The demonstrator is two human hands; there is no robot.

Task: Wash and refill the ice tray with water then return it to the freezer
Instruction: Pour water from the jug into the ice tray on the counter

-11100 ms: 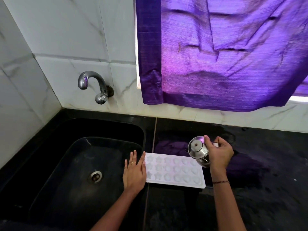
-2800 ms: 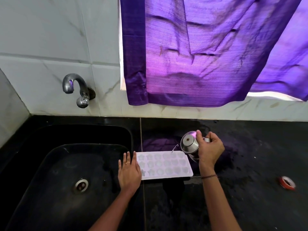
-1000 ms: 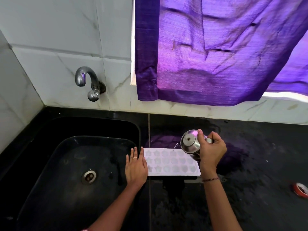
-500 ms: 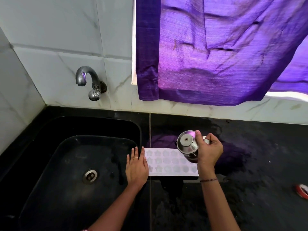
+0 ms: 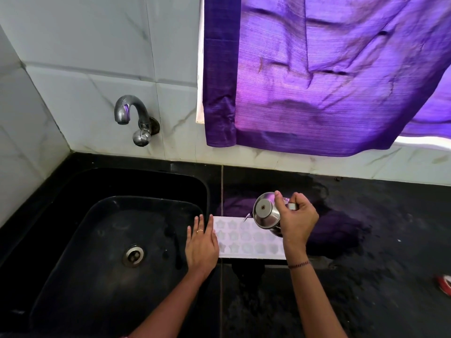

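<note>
Sink (image 5: 73, 215) on the far left is empty, drain (image 5: 133, 256) bare, tap (image 5: 133, 118) above it not running as far as can be seen. So washing looks finished, by my read; nothing of the tray sits in the basin.

Your left hand (image 5: 202, 245) lies flat, fingers together and straight, palm down at the seam between sink edge and counter (image 5: 366, 289), touching the left end of the ice tray (image 5: 234, 240). It is steadying, not gripping.

The ice tray sits flat on the black counter just right of the sink, white, with star-shaped cells. The right-hand cells look filled and glossy; the leftmost column or two look drier, though it is hard to be sure at this size.

Your right hand (image 5: 296, 220) is closed around the handle of a small steel jug (image 5: 266, 214), tipped toward the tray's back row, spout near the middle cells. A thin thread of water seems to leave the spout; it is faint.

Judgement: you are mid-refill, most cells done, left cells to go. Then set the jug down, lift the tray level, and carry it to the freezer, which is not in view. The counter around the tray is wet.

A red object (image 5: 444, 284) sits at the far right edge, irrelevant.
</note>
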